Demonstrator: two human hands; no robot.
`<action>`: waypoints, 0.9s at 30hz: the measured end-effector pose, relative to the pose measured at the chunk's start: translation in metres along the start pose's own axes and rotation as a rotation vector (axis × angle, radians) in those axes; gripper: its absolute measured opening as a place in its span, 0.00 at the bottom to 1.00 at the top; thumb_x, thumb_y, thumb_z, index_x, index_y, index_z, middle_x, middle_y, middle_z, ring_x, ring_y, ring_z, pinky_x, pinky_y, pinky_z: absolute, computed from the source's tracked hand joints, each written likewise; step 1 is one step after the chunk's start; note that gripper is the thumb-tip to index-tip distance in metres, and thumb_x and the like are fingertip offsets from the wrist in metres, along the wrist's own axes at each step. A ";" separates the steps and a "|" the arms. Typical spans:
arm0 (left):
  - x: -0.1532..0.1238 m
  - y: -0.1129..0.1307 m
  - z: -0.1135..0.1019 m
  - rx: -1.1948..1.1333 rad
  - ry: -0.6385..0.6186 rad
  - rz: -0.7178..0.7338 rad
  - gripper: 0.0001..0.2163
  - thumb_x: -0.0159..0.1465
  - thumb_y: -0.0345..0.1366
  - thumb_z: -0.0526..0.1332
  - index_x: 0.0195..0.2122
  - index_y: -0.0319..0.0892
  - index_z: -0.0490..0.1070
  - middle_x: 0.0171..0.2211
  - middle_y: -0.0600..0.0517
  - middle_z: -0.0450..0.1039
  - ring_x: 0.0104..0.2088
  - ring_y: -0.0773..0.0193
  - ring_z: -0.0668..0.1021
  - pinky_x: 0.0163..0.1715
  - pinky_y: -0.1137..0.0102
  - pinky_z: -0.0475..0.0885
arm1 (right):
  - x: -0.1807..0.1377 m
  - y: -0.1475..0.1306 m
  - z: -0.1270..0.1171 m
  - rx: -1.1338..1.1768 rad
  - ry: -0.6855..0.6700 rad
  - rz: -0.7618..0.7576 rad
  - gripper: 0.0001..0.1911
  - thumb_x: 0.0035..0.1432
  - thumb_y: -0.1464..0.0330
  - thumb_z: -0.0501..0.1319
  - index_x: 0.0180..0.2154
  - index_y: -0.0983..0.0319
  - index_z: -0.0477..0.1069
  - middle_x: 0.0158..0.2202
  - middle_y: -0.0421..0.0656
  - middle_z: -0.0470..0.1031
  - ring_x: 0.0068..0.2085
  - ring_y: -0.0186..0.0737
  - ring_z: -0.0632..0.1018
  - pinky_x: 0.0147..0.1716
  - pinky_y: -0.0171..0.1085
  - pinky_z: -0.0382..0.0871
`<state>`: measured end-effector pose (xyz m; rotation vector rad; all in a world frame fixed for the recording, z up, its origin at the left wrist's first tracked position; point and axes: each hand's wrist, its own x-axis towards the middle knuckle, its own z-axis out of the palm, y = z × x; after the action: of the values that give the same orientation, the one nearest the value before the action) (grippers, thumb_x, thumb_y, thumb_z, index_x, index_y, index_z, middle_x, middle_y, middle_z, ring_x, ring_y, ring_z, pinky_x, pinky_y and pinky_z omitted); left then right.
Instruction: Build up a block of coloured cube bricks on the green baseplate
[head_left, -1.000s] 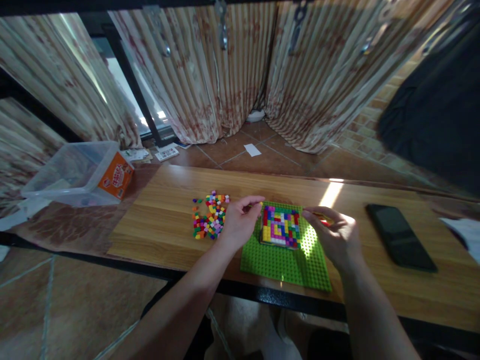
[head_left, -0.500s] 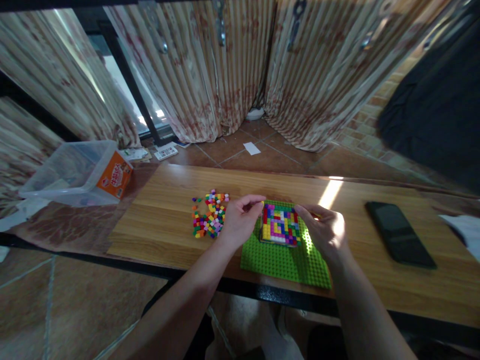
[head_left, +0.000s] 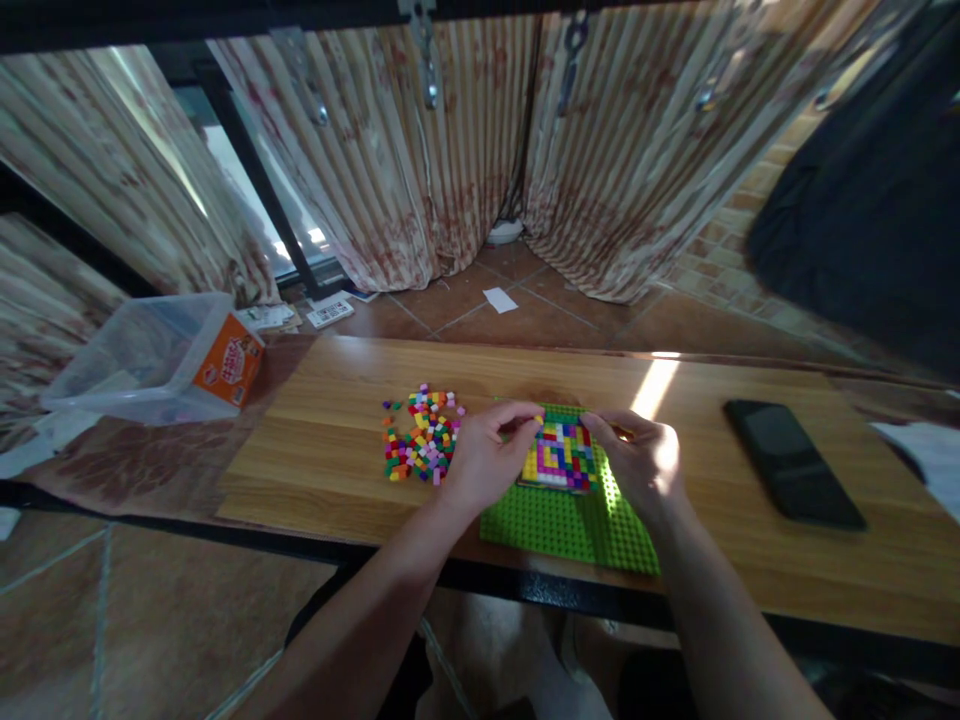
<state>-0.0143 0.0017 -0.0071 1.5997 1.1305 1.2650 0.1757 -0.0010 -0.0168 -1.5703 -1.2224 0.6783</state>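
Observation:
My left hand [head_left: 491, 452] pinches a small yellow brick [head_left: 538, 420] between thumb and fingertips, over the far left corner of a block of multicoloured bricks [head_left: 555, 462]. That block sits on a green studded baseplate [head_left: 562, 525]. At the block's far right corner is my right hand [head_left: 641, 455], its fingers curled and thumb side towards the bricks. A small orange-yellow patch shows among these fingers; whether it is a brick or light I cannot make out. Left of my left hand lies a loose pile of small coloured bricks [head_left: 424, 440].
A dark phone [head_left: 793, 465] lies on the right of the wooden table [head_left: 315, 440]. Beyond the left end stands a clear plastic bin [head_left: 150, 360] with an orange label. White paper [head_left: 926, 455] is at the far right. Curtains [head_left: 465, 180] hang behind.
My left hand has shifted slightly right, carrying the yellow brick over the block's far edge. My right hand stays by the far right corner. The view has tilted a little.

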 end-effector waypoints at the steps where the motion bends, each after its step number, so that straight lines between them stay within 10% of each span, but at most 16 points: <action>1: 0.000 0.001 0.000 0.029 -0.008 0.015 0.07 0.64 0.30 0.62 0.39 0.43 0.80 0.39 0.48 0.82 0.39 0.62 0.81 0.44 0.65 0.76 | 0.000 0.000 -0.001 0.014 -0.022 0.016 0.15 0.49 0.55 0.70 0.29 0.61 0.82 0.29 0.46 0.83 0.31 0.44 0.82 0.30 0.40 0.76; 15: 0.002 0.006 0.021 0.414 -0.149 0.222 0.06 0.68 0.31 0.58 0.39 0.44 0.76 0.38 0.49 0.80 0.41 0.58 0.79 0.47 0.62 0.70 | 0.006 0.003 -0.003 0.161 0.005 0.114 0.25 0.55 0.48 0.64 0.34 0.64 0.81 0.32 0.49 0.82 0.31 0.41 0.80 0.33 0.42 0.77; 27: 0.006 0.007 0.039 0.597 -0.014 0.296 0.05 0.66 0.33 0.63 0.37 0.46 0.79 0.41 0.52 0.80 0.43 0.59 0.76 0.47 0.61 0.65 | 0.002 0.003 -0.005 0.157 -0.060 0.060 0.24 0.59 0.49 0.61 0.35 0.63 0.81 0.31 0.47 0.81 0.33 0.41 0.79 0.32 0.39 0.72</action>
<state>0.0262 0.0033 -0.0066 2.2801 1.3836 1.1514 0.1820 -0.0013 -0.0171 -1.4697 -1.1406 0.8452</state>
